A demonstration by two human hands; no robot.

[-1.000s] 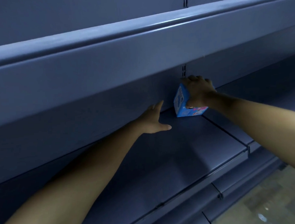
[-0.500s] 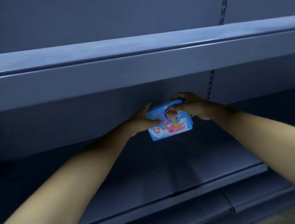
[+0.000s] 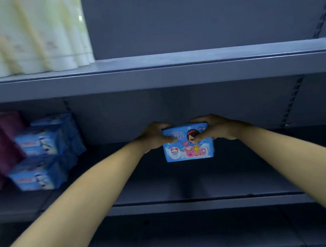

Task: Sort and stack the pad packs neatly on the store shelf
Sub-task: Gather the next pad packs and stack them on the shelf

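A blue pad pack (image 3: 189,147) with a cartoon girl and pink artwork faces me, upright, held above the dark grey middle shelf (image 3: 199,204). My left hand (image 3: 155,136) grips its upper left corner with the thumb across the front. At its upper right corner my right hand (image 3: 214,129) holds on, thumb on the front. Whether the pack's bottom edge touches the shelf I cannot tell. At the far left of the same shelf stand stacked blue pad packs (image 3: 40,156), two high, blurred.
Dark red packs (image 3: 2,149) stand left of the blue stack. Pale cream packages (image 3: 37,35) fill the left of the upper shelf (image 3: 193,66). A slotted upright (image 3: 292,102) runs down the back panel at the right. A lower shelf (image 3: 182,234) lies below.
My left hand has joined the right on the pack, which has turned from on edge to facing me. The view has swung left, bringing the stacked packs into sight.
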